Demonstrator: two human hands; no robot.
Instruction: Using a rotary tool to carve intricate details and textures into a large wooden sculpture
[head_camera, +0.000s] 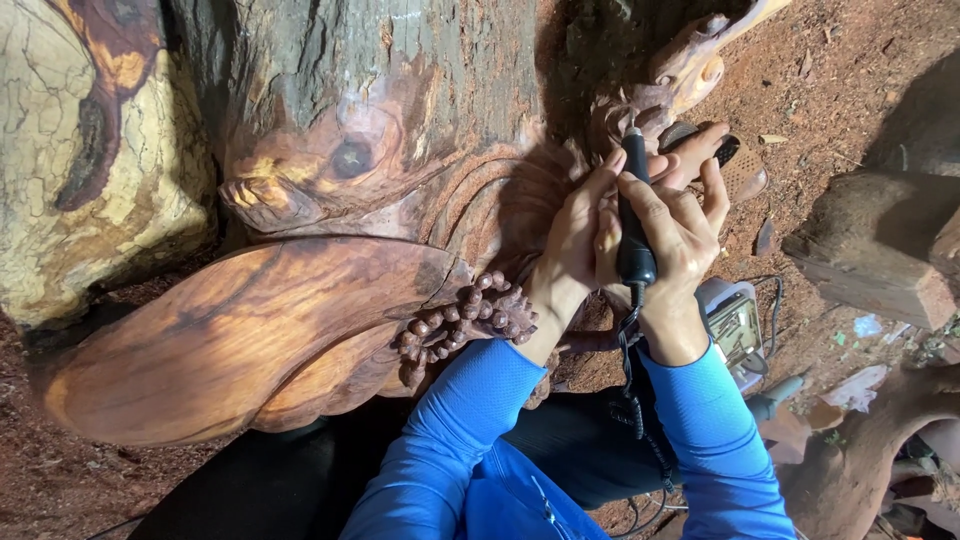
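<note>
— Where's your tool?
— Your right hand (680, 235) grips the black rotary handpiece (634, 215), tip against the carved wood sculpture (330, 200). Your left hand (580, 235) cups it, fingers curled.
— Room?
— Tight: carved beads (465, 320) below, timber block (870, 260) rightward.

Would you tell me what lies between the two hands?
In the head view, a black rotary tool stands between the left hand and the right hand, both gripping it, tip on the wood carving.
</note>
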